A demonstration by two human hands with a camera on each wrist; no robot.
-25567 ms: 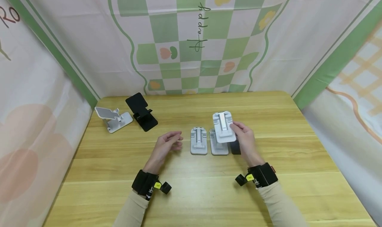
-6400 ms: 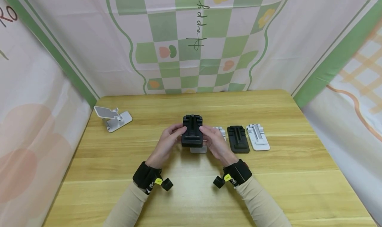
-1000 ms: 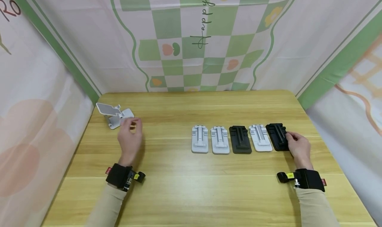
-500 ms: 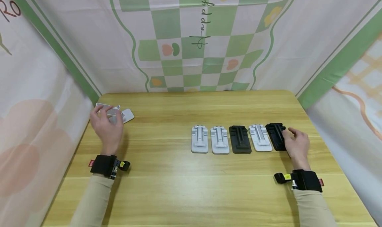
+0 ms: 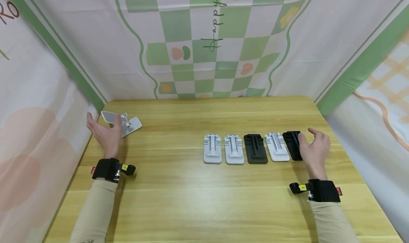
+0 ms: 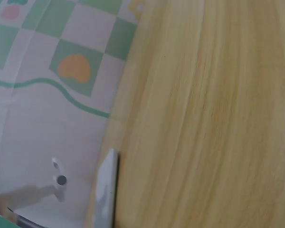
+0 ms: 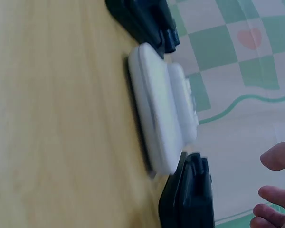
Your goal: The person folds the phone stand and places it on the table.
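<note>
My left hand (image 5: 107, 134), thumb and fingers spread, is at the unfolded white phone stand (image 5: 135, 124) in the far left corner; it overlaps the stand's base in the head view. A corner of that stand's white base (image 6: 104, 190) shows in the left wrist view. Over on the right, my right hand (image 5: 314, 149) has loose, parted fingers beside the folded black phone stand (image 5: 291, 145) that ends the row, and hides part of its edge. In the right wrist view the fingers (image 7: 275, 195) hold nothing.
Left of that black stand, several folded stands lie in a row: white (image 5: 277, 147), black (image 5: 255, 149), white (image 5: 234, 150) and white (image 5: 212, 149). The wooden table (image 5: 191, 200) meets a patterned cloth (image 5: 204, 69) behind.
My left hand has moved left and opened over the unfolded white stand. My right hand has let go of the end black stand, which was unfolded at the far left in the oldest frame.
</note>
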